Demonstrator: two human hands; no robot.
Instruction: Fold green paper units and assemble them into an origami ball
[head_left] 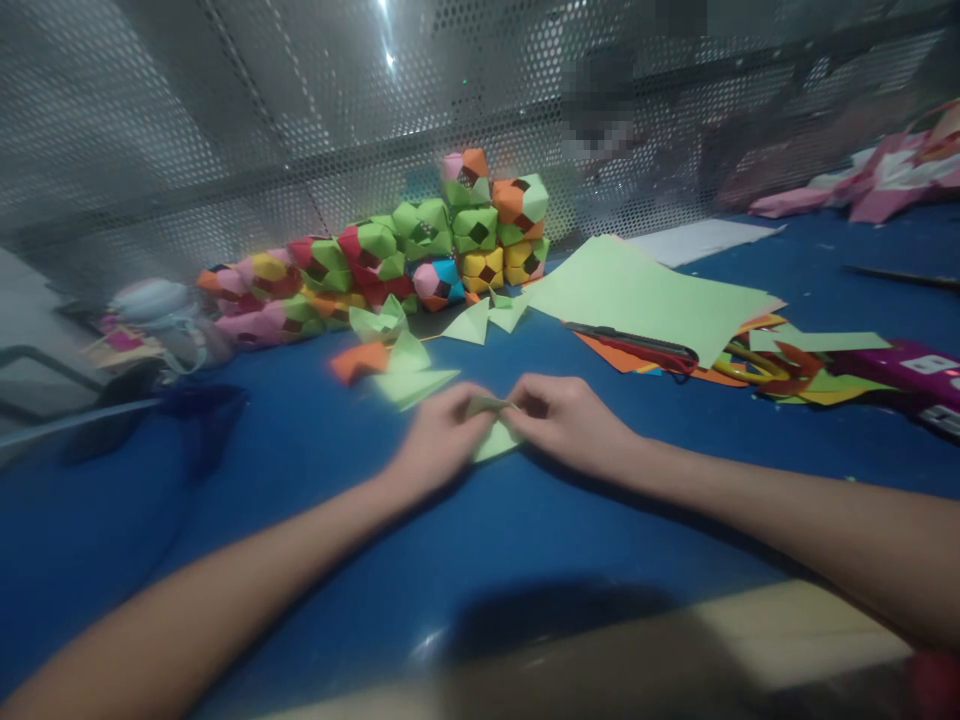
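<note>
My left hand (439, 435) and my right hand (566, 420) meet over the blue table (315, 520), both pinched on one small piece of light green folded paper (495, 438). The paper lies between the fingertips, partly hidden by them. Just beyond my left hand lie several folded green paper pieces (409, 375) and an orange one (358, 360). The picture is blurred by motion.
A row and stack of colourful paper cubes (420, 255) stands at the back against a perforated metal screen (225, 130). Flat green sheets (645, 295) lie right, over orange paper and scissors (742, 365). Pink paper (885, 180) sits far right; a pale bundle (161, 310) far left.
</note>
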